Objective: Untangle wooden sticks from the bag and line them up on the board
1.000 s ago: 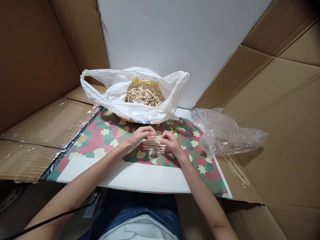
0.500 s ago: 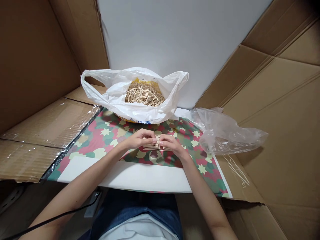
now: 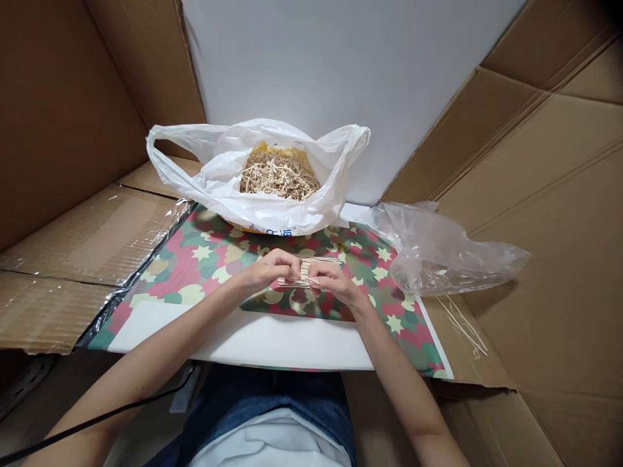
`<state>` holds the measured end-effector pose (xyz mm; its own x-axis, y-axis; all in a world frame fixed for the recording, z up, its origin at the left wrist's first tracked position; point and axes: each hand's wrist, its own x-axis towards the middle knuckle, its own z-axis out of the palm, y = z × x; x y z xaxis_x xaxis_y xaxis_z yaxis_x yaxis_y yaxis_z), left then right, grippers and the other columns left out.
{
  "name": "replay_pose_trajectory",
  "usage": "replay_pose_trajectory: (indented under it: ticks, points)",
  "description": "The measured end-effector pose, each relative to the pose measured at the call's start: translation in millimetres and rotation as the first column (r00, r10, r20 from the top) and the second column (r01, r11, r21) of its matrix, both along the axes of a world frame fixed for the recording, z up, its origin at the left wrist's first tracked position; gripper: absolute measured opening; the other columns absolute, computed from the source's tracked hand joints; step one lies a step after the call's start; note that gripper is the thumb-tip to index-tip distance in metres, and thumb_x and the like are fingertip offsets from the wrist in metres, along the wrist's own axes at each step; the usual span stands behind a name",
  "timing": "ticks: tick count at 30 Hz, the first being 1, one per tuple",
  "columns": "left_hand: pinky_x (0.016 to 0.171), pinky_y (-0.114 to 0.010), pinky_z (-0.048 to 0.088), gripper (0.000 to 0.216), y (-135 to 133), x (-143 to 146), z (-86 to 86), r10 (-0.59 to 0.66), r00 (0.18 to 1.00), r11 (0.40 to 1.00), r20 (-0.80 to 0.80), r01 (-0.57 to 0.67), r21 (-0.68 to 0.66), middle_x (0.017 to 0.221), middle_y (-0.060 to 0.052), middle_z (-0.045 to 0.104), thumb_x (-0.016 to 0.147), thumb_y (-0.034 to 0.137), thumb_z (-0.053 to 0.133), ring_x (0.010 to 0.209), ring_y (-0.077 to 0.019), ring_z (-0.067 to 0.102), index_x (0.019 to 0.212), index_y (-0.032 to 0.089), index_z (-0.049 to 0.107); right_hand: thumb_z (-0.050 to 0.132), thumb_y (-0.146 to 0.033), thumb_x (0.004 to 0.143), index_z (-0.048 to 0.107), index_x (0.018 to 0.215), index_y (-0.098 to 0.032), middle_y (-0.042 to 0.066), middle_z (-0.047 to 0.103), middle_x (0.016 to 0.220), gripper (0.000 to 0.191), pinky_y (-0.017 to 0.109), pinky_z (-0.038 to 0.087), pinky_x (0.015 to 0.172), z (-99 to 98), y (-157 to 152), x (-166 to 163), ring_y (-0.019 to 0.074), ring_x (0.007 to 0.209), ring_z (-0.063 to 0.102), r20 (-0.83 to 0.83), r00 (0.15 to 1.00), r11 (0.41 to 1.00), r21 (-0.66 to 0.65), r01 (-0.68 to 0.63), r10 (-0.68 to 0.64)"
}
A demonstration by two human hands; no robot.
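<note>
A flat row of thin pale cords (image 3: 321,260) lies crosswise on the camouflage-patterned cloth. Over its left part is my left hand (image 3: 277,267), its thumb and fingers pinched closed. My right hand (image 3: 333,283) is closed just beside it, fingers curled and thumb pressed on a short pale cord end (image 3: 314,281). A thin strand seems to run between the two hands, low over the row. My fingers hide most of the grip and the middle of the row.
Behind the hands stands a white plastic bag (image 3: 214,185) full of short knotted pale pieces (image 3: 280,175). A clear plastic bag (image 3: 438,250) lies to the right, with several loose strands (image 3: 464,327) in front of it. Cardboard walls (image 3: 545,214) enclose the sides.
Both hands have curled more tightly, and a pale cord end now shows at my right thumb. The whole view has shifted slightly; the bags stay in place.
</note>
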<state>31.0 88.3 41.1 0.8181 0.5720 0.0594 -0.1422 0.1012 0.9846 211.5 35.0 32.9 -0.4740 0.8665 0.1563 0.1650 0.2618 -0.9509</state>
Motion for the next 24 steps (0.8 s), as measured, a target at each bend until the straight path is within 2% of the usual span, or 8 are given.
replay_pose_trajectory:
  ticks: [3,5,8,11,14,17,20,24]
  points:
    - [0.050,-0.022,0.032,0.016,0.2,-0.5,0.0,-0.008,1.000,1.000,-0.016,0.009,0.020,0.050,0.000,0.048,0.062,0.024,0.057,0.050,-0.0103,0.042,0.051,0.013,0.056,0.048,-0.039,0.080,0.051,0.064,-0.019,-0.001,0.051,0.065,0.026,0.026,0.042,0.058,2.3,-0.4,3.4,0.0127,0.060,0.050,0.010,1.000,1.000,-0.007,0.024,-0.024]
    - [0.050,-0.022,0.032,0.018,0.1,-1.7,1.7,0.017,0.998,0.996,-0.056,-0.012,0.086,0.050,0.000,0.049,0.066,0.028,0.059,0.049,-0.0100,0.042,0.055,0.013,0.057,0.039,-0.041,0.086,0.052,0.077,-0.020,0.001,0.052,0.074,0.027,0.027,0.044,0.066,5.2,-1.9,6.2,0.0139,0.069,0.053,0.034,0.987,0.987,0.043,0.157,-0.159]
    - [0.049,-0.021,0.031,0.022,-0.7,-2.8,3.9,0.062,0.993,0.967,-0.103,-0.034,0.252,0.051,0.001,0.048,0.070,0.031,0.059,0.049,-0.0086,0.041,0.060,0.013,0.059,0.033,-0.043,0.089,0.049,0.092,-0.022,0.003,0.053,0.084,0.027,0.029,0.044,0.073,7.7,-5.4,7.1,0.0151,0.079,0.054,0.094,0.924,0.908,0.245,0.339,-0.370]
    - [0.052,-0.020,0.033,0.023,-1.6,-2.7,3.3,0.038,0.995,0.942,-0.097,-0.003,0.335,0.058,0.000,0.052,0.073,0.033,0.058,0.053,-0.0088,0.043,0.063,0.012,0.060,0.047,-0.041,0.084,0.050,0.091,-0.022,0.003,0.055,0.085,0.020,0.031,0.043,0.073,4.9,-9.7,1.2,0.0169,0.079,0.054,0.258,0.900,0.862,0.464,0.204,-0.351]
    - [0.050,-0.020,0.031,0.025,-1.2,-2.6,0.6,-0.054,0.996,0.970,-0.071,0.070,0.233,0.058,0.000,0.050,0.075,0.034,0.057,0.052,-0.0081,0.041,0.064,0.012,0.059,0.050,-0.030,0.082,0.051,0.086,-0.021,0.004,0.058,0.081,0.009,0.034,0.042,0.074,0.2,-14.1,-7.6,0.0183,0.078,0.054,0.329,0.864,0.782,0.613,0.110,-0.380]
    - [0.049,-0.020,0.030,0.025,1.0,-3.4,-2.3,-0.152,0.986,0.976,-0.071,0.161,0.149,0.060,0.000,0.050,0.075,0.034,0.058,0.053,-0.0080,0.041,0.067,0.011,0.058,0.049,-0.023,0.081,0.051,0.080,-0.021,0.002,0.057,0.072,0.002,0.033,0.042,0.069,-1.6,-17.5,-13.3,0.0175,0.071,0.054,0.254,0.872,0.720,0.678,0.148,-0.418]
    - [0.049,-0.020,0.030,0.026,3.2,-4.3,-3.8,-0.202,0.978,0.974,-0.046,0.205,0.100,0.061,0.000,0.049,0.074,0.034,0.061,0.052,-0.0073,0.040,0.068,0.010,0.059,0.051,-0.020,0.079,0.050,0.077,-0.021,0.000,0.057,0.067,0.003,0.030,0.043,0.063,-1.3,-19.6,-16.0,0.0153,0.065,0.054,0.151,0.907,0.722,0.662,0.203,-0.393]
    - [0.046,-0.019,0.029,0.025,3.2,-3.9,-4.4,-0.192,0.981,0.981,0.021,0.191,0.026,0.057,0.001,0.047,0.073,0.032,0.063,0.048,-0.0057,0.038,0.064,0.009,0.058,0.053,-0.016,0.076,0.050,0.076,-0.022,-0.001,0.057,0.067,0.006,0.027,0.044,0.061,-2.7,-22.4,-21.4,0.0137,0.063,0.055,0.062,0.911,0.730,0.622,0.283,-0.407]
